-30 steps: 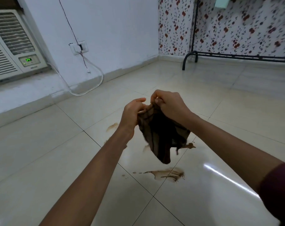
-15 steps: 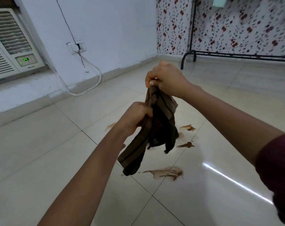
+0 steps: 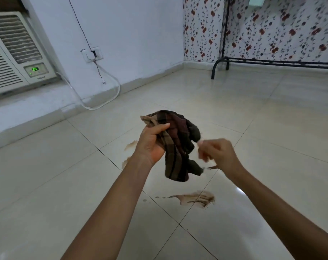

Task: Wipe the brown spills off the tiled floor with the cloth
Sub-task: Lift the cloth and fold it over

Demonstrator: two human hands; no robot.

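Head view: cloth bunched in one hand above the spills, none of them wiped yet.

From here I see my left hand (image 3: 153, 142) raised palm-up with the fingers and thumb curled round the dark checked cloth (image 3: 175, 145), which hangs in folds well above the tiled floor (image 3: 253, 128); I judge it is gathered like this to make a pad before going down. My right hand (image 3: 216, 152) sits just beside the cloth's lower folds, blurred, fingers loosely curled (I cannot tell whether the tips pinch an edge or hold nothing). The biggest brown spill (image 3: 195, 198) lies on the tiles below the cloth, near a grout line; smaller brown smears (image 3: 130, 145) show beside my left wrist, so the cloth is held right over the work.
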